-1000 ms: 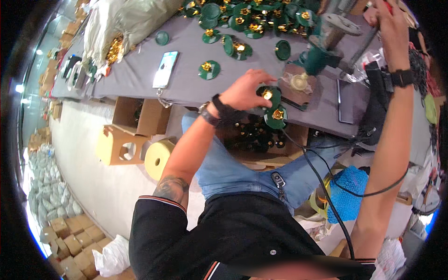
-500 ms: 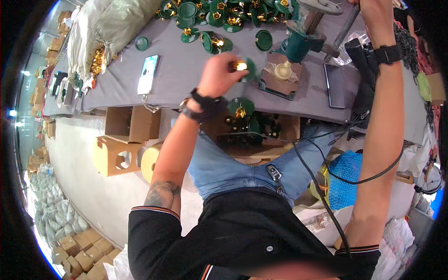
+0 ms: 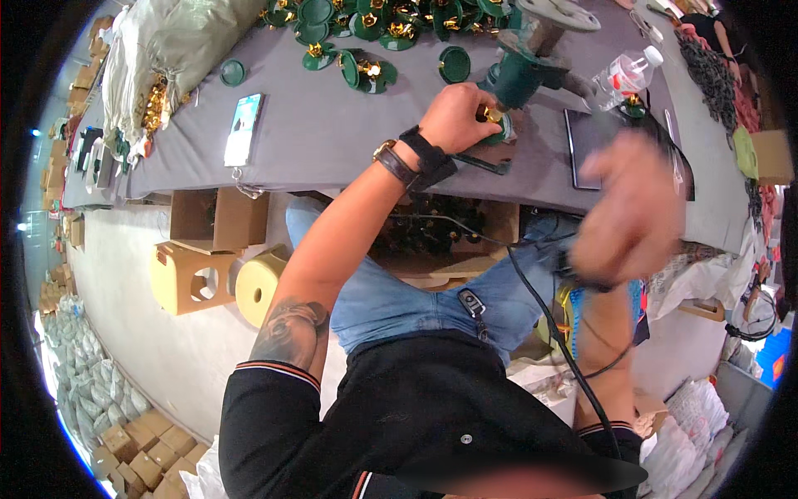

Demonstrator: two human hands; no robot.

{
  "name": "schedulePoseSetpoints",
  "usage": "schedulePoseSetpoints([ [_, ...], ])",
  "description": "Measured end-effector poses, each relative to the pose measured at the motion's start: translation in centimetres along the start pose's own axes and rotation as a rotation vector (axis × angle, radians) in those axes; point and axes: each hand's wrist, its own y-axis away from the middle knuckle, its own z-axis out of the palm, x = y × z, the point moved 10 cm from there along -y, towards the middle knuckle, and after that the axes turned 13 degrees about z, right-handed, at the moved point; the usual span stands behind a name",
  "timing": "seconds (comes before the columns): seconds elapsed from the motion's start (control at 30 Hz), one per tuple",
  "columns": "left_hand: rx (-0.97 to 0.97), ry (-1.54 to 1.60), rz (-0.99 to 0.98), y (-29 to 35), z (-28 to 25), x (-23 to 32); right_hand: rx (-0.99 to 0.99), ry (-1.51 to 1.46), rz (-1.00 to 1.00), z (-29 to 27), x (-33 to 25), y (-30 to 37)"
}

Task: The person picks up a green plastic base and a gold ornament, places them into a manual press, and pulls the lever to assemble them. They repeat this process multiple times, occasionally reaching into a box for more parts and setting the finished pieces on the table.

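My left hand (image 3: 455,119) is closed on a small round green cap with a gold metal piece (image 3: 495,125). It holds the cap at the base of a green hand press (image 3: 517,76), just under the press body; the fingers hide part of the cap. My right hand (image 3: 629,212) hovers over the table's front edge at the right, apart from the press. Motion smears its fingers, so I cannot make out their pose. Many similar green caps with gold pieces (image 3: 399,33) lie piled behind, and a few lie apart nearer the press.
A phone (image 3: 243,130) lies at left on the grey cloth, by a large pale sack (image 3: 179,58). Right of the press are a dark tablet-like slab (image 3: 582,141) and a plastic bottle (image 3: 629,73). Below the edge stands an open carton (image 3: 501,229) holding green caps. Black cables cross my lap.
My left hand has carried the cap rightward onto the press base. My right hand has left the press lever and come down toward the table edge. The cap seen dropping above the carton is gone.
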Motion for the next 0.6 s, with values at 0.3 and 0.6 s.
schedulePoseSetpoints([
  [0.3,-0.058,0.122,0.080,-0.3,-0.5,0.1,-0.508,0.275,-0.078,2.5,-1.1,2.6],
  [0.6,-0.002,-0.028,0.001,1.8,-0.8,1.7,-0.239,0.020,0.541,0.7,12.0,-18.3],
])
